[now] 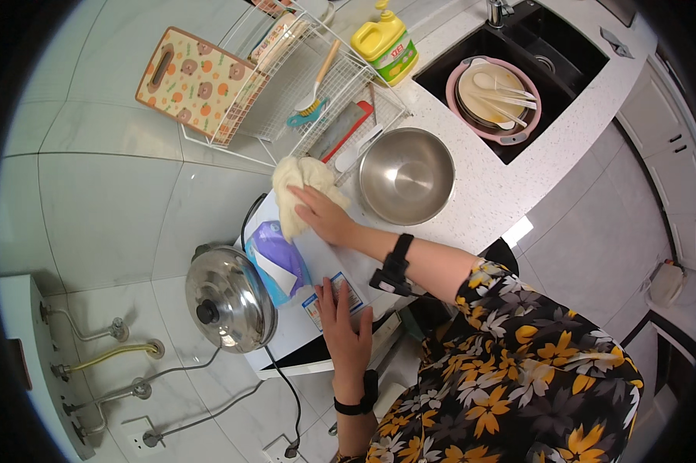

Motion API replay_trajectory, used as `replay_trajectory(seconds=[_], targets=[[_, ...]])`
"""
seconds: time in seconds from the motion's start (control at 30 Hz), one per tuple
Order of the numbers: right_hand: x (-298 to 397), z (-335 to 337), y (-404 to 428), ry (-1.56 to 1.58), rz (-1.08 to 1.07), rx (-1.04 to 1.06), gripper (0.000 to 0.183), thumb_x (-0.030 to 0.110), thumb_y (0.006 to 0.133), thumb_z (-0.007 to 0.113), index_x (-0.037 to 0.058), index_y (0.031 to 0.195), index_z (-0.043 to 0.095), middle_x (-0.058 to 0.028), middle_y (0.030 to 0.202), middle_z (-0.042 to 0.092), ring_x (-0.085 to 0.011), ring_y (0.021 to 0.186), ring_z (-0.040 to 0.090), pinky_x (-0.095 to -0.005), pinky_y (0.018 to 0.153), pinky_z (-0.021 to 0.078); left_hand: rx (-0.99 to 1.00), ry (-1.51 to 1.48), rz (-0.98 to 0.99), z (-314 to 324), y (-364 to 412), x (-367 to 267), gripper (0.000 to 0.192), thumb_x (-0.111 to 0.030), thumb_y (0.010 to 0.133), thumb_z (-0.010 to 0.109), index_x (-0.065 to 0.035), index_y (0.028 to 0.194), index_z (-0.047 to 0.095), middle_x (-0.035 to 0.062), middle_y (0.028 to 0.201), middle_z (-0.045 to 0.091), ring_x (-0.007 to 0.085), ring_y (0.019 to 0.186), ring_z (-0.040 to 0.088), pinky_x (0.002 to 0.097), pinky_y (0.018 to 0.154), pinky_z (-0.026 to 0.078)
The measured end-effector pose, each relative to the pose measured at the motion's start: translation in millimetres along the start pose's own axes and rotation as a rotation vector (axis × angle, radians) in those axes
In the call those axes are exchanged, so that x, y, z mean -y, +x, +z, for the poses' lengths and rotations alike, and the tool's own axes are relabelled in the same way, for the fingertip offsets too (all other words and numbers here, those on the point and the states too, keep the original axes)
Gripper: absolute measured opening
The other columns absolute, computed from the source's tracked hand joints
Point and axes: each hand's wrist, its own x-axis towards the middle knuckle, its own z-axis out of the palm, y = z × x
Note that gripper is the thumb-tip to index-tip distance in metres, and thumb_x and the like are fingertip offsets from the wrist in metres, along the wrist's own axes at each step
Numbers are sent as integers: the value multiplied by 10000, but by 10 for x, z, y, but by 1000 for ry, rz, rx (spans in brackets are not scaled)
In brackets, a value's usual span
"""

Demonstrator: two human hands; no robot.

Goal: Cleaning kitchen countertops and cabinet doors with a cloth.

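My right hand (326,219) bears down on a crumpled cream cloth (290,199), its fingers over the fabric. The cloth lies at the far end of a white box-shaped appliance (322,254), near the dish rack. On the appliance's near end, my left hand (346,330) lies with fingers apart over printed labels (348,292) and holds nothing. Between the hands and the wall is a purple and blue soft pack of tissues or wipes (278,260). Beside it stands an electric pan (232,295) with a domed metal lid and black knob.
A steel bowl (407,176) stands on the speckled counter (475,199). The white wire rack (255,142) holds a bear-print cutting board (194,87), a brush (319,78) and a cleaver (342,130). A yellow detergent jug (385,46) stands by the black sink (579,55), where a pink basin (452,95) contains dishes.
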Motion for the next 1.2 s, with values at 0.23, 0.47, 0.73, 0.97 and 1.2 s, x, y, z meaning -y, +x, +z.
replay_trajectory(seconds=[0.23,0.47,0.73,0.97,1.2], targets=[[-710,-73,82,218,572,3,626,411,997,383,-19,1452,363,-239,1490,377,-348,1385,358,-353,1144,261,13,-51,-31,-8,-31,58,558,-173,879,657,-55,1395,482,210,1543,300,433,1438,233,547,1153,196],[-915,-126,-306,74,885,-46,670,438,977,363,5,1485,312,-241,1499,367,-350,1398,343,-366,1149,265,17,-54,-25,-1,-10,67,570,-164,873,663,-56,1400,475,209,1545,296,429,1438,236,539,1153,202],[-798,-275,-1235,20,900,-117,488,275,923,507,28,1342,477,-243,1219,609,-357,1095,592,-399,947,445,-6,-18,11,-24,-13,17,518,-185,919,602,-35,1398,473,193,1543,315,396,1440,255,492,1157,217],[93,-756,-1667,-44,1020,179,446,231,883,569,-47,1223,493,-240,1084,608,-340,955,607,-400,826,475,-32,-5,32,-9,-31,17,519,-160,909,602,-33,1395,473,199,1529,336,392,1432,273,497,1158,216],[1350,-457,-1647,12,470,58,329,244,958,562,-33,1131,529,-227,1228,498,-386,1097,531,-405,909,448,-15,-420,-184,39,-91,108,463,-63,910,593,-17,1361,495,209,1488,394,369,1403,341,450,1137,268]])
